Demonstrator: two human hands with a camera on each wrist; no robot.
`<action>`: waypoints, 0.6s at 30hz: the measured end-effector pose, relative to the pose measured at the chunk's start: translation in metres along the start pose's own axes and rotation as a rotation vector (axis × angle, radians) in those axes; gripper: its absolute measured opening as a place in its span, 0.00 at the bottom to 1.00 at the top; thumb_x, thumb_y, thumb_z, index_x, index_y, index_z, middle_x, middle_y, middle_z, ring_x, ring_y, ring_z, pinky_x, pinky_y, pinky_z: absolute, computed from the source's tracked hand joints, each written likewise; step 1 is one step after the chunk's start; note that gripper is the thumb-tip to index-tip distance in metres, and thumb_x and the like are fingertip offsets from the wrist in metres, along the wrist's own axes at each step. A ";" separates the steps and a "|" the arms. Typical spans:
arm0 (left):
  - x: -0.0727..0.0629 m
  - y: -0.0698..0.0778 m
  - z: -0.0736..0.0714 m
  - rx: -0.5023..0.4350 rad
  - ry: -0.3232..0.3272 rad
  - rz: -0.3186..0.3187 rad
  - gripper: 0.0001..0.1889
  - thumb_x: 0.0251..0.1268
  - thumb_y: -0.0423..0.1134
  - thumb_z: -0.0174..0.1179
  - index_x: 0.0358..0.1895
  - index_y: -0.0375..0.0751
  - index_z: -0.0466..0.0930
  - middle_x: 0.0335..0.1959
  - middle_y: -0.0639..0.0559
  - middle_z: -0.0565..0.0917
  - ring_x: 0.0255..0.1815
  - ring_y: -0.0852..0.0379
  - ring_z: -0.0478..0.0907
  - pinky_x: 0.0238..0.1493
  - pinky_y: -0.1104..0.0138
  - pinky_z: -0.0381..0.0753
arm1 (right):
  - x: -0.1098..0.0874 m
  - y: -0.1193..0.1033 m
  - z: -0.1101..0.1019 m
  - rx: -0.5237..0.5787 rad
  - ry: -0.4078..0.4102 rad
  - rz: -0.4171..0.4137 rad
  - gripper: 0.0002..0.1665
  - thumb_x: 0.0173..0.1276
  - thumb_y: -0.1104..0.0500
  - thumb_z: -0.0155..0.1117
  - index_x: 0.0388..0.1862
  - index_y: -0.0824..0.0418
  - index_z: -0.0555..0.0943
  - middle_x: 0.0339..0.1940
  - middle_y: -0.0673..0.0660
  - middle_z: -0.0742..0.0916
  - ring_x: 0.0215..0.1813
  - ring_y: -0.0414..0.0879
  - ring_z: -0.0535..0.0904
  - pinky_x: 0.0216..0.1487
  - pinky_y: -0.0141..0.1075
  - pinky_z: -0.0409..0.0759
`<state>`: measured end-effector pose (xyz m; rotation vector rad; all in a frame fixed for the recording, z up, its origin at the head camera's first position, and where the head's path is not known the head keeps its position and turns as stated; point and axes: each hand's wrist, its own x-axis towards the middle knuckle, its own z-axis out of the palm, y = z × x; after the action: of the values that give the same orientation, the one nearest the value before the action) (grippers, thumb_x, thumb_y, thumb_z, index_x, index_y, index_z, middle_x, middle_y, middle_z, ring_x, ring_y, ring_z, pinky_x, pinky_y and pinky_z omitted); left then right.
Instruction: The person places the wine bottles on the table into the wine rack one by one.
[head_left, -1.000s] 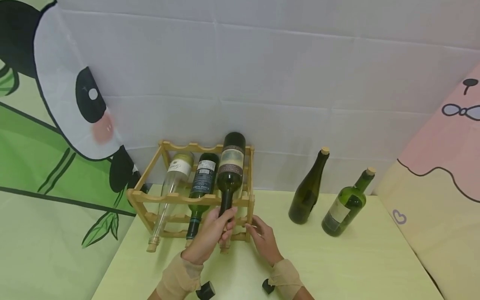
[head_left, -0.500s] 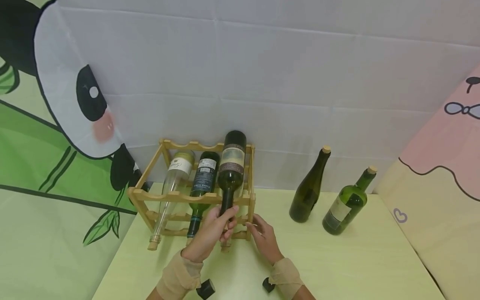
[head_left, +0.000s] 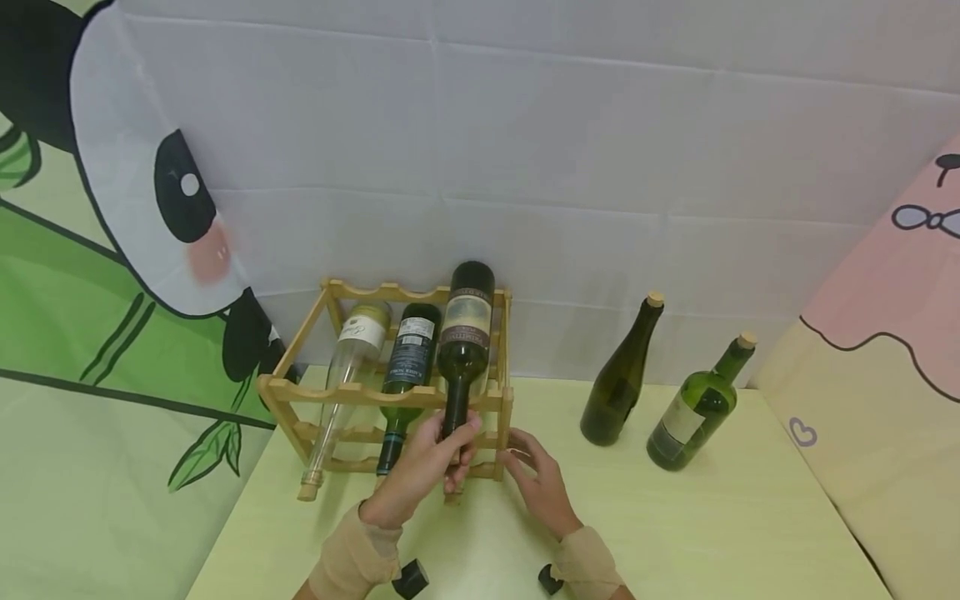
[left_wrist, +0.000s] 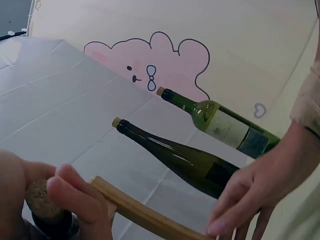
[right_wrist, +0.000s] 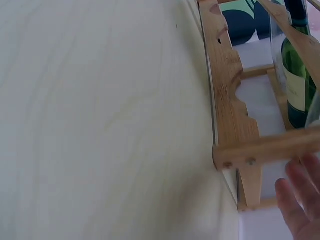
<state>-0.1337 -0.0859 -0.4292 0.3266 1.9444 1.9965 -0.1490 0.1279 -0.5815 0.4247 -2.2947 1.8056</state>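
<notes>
A wooden wine rack (head_left: 390, 393) holds a clear bottle (head_left: 345, 371) at left and a green bottle with a dark label (head_left: 408, 354) in the middle. Over its right side lies a dark wine bottle (head_left: 467, 321), base toward the wall. My left hand (head_left: 423, 467) grips that bottle's neck; in the left wrist view its cork (left_wrist: 46, 200) shows between thumb and fingers. Beneath the hand, another cork (head_left: 452, 498) pokes out, its bottle mostly hidden. My right hand (head_left: 542, 483) has its fingertips at the rack's front right post, fingers loosely extended and holding nothing.
Two corked bottles stand right of the rack: a slim dark one (head_left: 618, 379) and a green one with a pale label (head_left: 690, 417). Two small black objects (head_left: 411, 578) lie near my wrists at the table's front. A white cloth (head_left: 570, 192) hangs directly behind the rack.
My right hand has eased slightly right and its fingers have loosened at the rack's post. The left hand's grip and the dark bottle look nearly unchanged.
</notes>
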 end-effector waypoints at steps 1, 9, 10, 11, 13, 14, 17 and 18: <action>0.000 0.000 0.000 0.020 -0.002 0.014 0.21 0.86 0.49 0.57 0.60 0.32 0.71 0.25 0.51 0.74 0.18 0.60 0.71 0.19 0.71 0.71 | -0.002 0.001 -0.005 -0.011 0.005 -0.012 0.23 0.85 0.56 0.62 0.75 0.52 0.76 0.66 0.52 0.85 0.69 0.52 0.81 0.72 0.50 0.78; -0.006 0.000 -0.003 0.230 0.061 0.081 0.19 0.85 0.50 0.58 0.60 0.37 0.76 0.27 0.41 0.79 0.20 0.52 0.76 0.21 0.66 0.76 | -0.018 0.003 -0.041 -0.105 0.101 -0.021 0.23 0.84 0.57 0.63 0.74 0.51 0.77 0.64 0.54 0.87 0.67 0.51 0.82 0.70 0.49 0.79; -0.007 0.001 -0.004 0.271 0.079 0.084 0.19 0.84 0.52 0.59 0.60 0.39 0.77 0.27 0.41 0.80 0.20 0.51 0.77 0.21 0.65 0.76 | -0.019 0.003 -0.044 -0.107 0.112 -0.010 0.23 0.84 0.57 0.63 0.73 0.51 0.77 0.63 0.53 0.87 0.67 0.51 0.82 0.70 0.48 0.79; -0.008 0.001 -0.004 0.321 0.101 0.083 0.20 0.83 0.54 0.60 0.58 0.41 0.78 0.26 0.43 0.79 0.19 0.52 0.76 0.21 0.65 0.75 | -0.021 0.003 -0.048 -0.109 0.127 -0.001 0.22 0.83 0.57 0.64 0.73 0.51 0.77 0.63 0.53 0.87 0.67 0.50 0.82 0.70 0.48 0.79; -0.010 0.003 -0.006 0.429 0.140 0.080 0.21 0.81 0.59 0.60 0.54 0.44 0.80 0.23 0.48 0.77 0.18 0.55 0.73 0.20 0.64 0.72 | -0.025 0.005 -0.056 -0.114 0.159 0.017 0.22 0.82 0.57 0.66 0.72 0.51 0.78 0.62 0.52 0.87 0.66 0.49 0.82 0.70 0.45 0.79; -0.011 0.003 -0.006 0.479 0.156 0.078 0.22 0.79 0.62 0.61 0.53 0.45 0.80 0.22 0.51 0.75 0.17 0.57 0.70 0.20 0.65 0.70 | -0.027 0.006 -0.059 -0.117 0.180 0.021 0.22 0.82 0.57 0.66 0.71 0.51 0.78 0.61 0.53 0.87 0.65 0.49 0.82 0.69 0.43 0.79; -0.014 0.006 -0.007 0.609 0.194 0.068 0.27 0.76 0.67 0.61 0.54 0.46 0.80 0.19 0.56 0.71 0.16 0.61 0.63 0.19 0.66 0.64 | -0.031 0.009 -0.071 -0.144 0.268 -0.001 0.21 0.80 0.60 0.68 0.69 0.57 0.79 0.60 0.57 0.88 0.64 0.50 0.82 0.68 0.36 0.79; -0.015 0.007 -0.007 0.634 0.205 0.070 0.29 0.76 0.68 0.61 0.58 0.45 0.80 0.21 0.56 0.73 0.17 0.61 0.65 0.21 0.66 0.66 | -0.032 0.011 -0.075 -0.154 0.299 -0.014 0.21 0.79 0.62 0.69 0.68 0.60 0.79 0.59 0.59 0.87 0.63 0.51 0.82 0.67 0.34 0.78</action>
<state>-0.1230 -0.0988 -0.4213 0.3491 2.7028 1.4418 -0.1244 0.2067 -0.5837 0.1336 -2.1929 1.5500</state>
